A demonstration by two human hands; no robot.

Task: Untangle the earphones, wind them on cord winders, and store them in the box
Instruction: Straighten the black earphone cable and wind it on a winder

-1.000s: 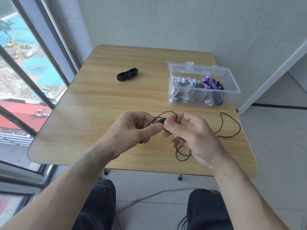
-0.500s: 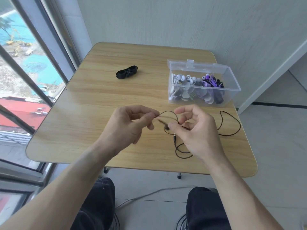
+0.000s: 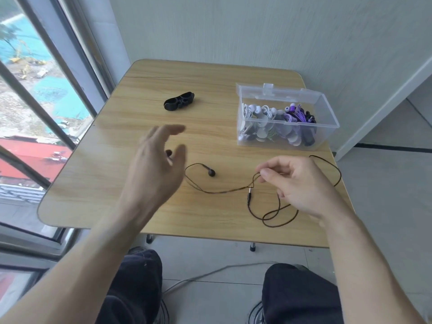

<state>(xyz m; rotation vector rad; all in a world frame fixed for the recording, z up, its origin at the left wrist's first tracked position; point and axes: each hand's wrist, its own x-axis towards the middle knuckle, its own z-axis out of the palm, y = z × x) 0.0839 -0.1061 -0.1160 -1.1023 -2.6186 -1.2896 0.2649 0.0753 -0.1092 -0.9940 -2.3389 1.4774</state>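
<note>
Black earphones (image 3: 224,191) lie spread across the wooden table (image 3: 131,183). One earbud (image 3: 211,172) rests in the middle; a second earbud peeks out behind my left hand. My right hand (image 3: 297,185) pinches the cord near the split, and the plug hangs just below it over loose loops. My left hand (image 3: 156,167) hovers above the table with fingers spread, holding nothing; it is blurred. A black cord winder (image 3: 178,101) lies at the far left of the table. The clear plastic box (image 3: 240,99) stands open at the far right, filled with wound white, purple and black earphones.
A window with dark frames (image 3: 58,66) runs along the left side. A wall stands behind the table. The table's front edge is close to my knees (image 3: 140,277), and a grey cable lies on the floor beneath.
My hands have moved apart. The left hand let go of the earbud and opened, swinging left. The cord now lies stretched on the table, still pinched by my right hand.
</note>
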